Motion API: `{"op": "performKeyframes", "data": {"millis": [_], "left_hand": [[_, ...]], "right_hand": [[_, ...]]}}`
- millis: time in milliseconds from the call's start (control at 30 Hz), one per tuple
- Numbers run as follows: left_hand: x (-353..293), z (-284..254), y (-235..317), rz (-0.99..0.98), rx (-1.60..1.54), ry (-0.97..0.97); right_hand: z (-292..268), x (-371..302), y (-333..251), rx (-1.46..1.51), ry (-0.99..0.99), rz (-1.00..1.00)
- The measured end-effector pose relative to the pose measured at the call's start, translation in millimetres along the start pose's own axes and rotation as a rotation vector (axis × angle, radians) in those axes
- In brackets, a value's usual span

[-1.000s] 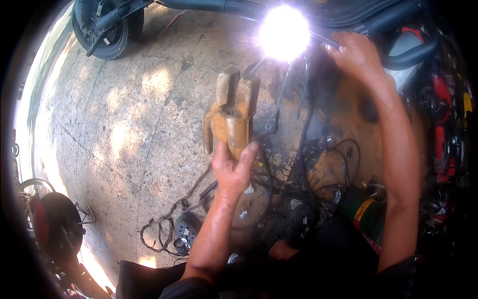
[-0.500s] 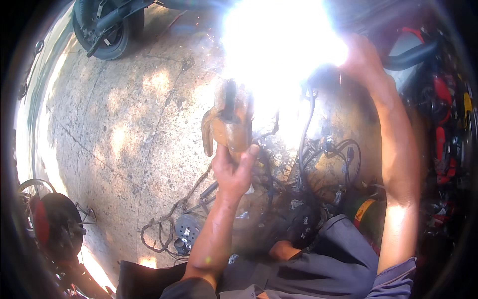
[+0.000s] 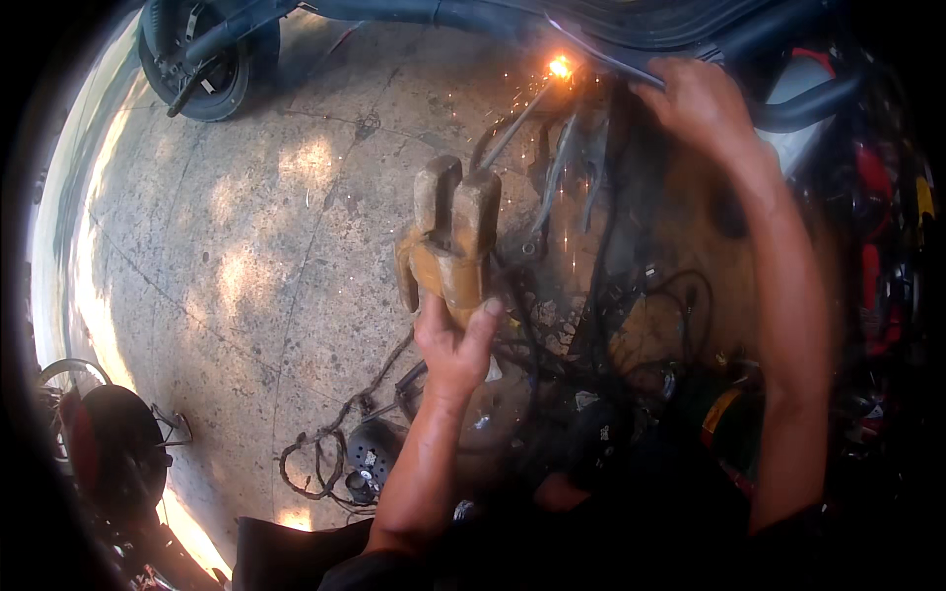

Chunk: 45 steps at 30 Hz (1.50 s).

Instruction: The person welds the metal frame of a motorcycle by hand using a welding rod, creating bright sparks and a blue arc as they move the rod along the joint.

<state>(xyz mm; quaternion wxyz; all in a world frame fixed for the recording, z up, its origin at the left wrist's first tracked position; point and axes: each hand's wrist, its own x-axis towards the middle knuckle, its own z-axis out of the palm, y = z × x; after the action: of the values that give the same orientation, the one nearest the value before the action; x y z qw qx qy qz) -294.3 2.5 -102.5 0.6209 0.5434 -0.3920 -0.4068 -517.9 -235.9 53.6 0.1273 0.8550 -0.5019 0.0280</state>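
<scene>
My left hand (image 3: 453,347) is closed round a worn yellow-brown welding electrode holder (image 3: 448,271), its blocky jaws pointing away from me. From behind the jaws a thin welding rod (image 3: 519,120) runs up and right toward a small orange glow (image 3: 560,67) that throws sparks. Farther right, my right hand (image 3: 702,106) is closed on a slim metal bar (image 3: 609,59) that slants across beneath a dark vehicle body (image 3: 473,14). Smoke and shadow blur where the bar meets the other metal. Below the glow hang narrow metal struts (image 3: 558,167).
A black wheel (image 3: 212,74) stands at the far left. Tangled cables (image 3: 527,335) lie on the concrete floor (image 3: 246,217) between my arms, beside a perforated round part (image 3: 372,451). Red parts (image 3: 873,276) crowd the right edge. A dark round object (image 3: 118,443) is at lower left.
The broad white glare has shrunk to a small orange glow with falling sparks, and the scene is darker. The rod and the bar now show. Both hands stay nearly in place.
</scene>
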Motion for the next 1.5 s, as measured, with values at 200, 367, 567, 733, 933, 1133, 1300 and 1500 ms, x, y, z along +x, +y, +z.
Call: {"op": "performKeyframes", "data": {"millis": [200,367,567,733,933,1133,1300,1500], "left_hand": [[-4.8,-5.5,5.3,-0.053,0.034,0.013],[-0.2,-0.8,6.0,-0.063,0.035,0.01],[4.4,5.0,12.8,-0.095,-0.032,-0.001],[6.3,6.0,10.7,-0.083,-0.027,-0.007],[6.9,9.9,13.7,-0.118,-0.153,-0.007],[10.9,10.8,9.7,-0.06,-0.079,0.001],[13.7,8.8,8.9,-0.05,-0.054,-0.004],[12.4,10.3,9.7,-0.061,-0.064,-0.019]], "right_hand": [[1.5,-1.4,1.2,0.017,0.051,-0.025],[1.8,-2.4,1.6,0.033,0.058,-0.021],[0.6,-1.4,0.7,0.033,0.044,-0.013],[-1.6,-1.4,-1.3,0.044,0.022,0.005],[-1.0,-2.5,-0.3,0.033,0.015,-0.002],[-1.8,-1.5,-0.1,0.032,-0.002,0.007],[3.4,-0.7,0.0,0.015,0.074,-0.018],[6.6,-1.6,4.4,0.017,0.088,-0.034]]}}
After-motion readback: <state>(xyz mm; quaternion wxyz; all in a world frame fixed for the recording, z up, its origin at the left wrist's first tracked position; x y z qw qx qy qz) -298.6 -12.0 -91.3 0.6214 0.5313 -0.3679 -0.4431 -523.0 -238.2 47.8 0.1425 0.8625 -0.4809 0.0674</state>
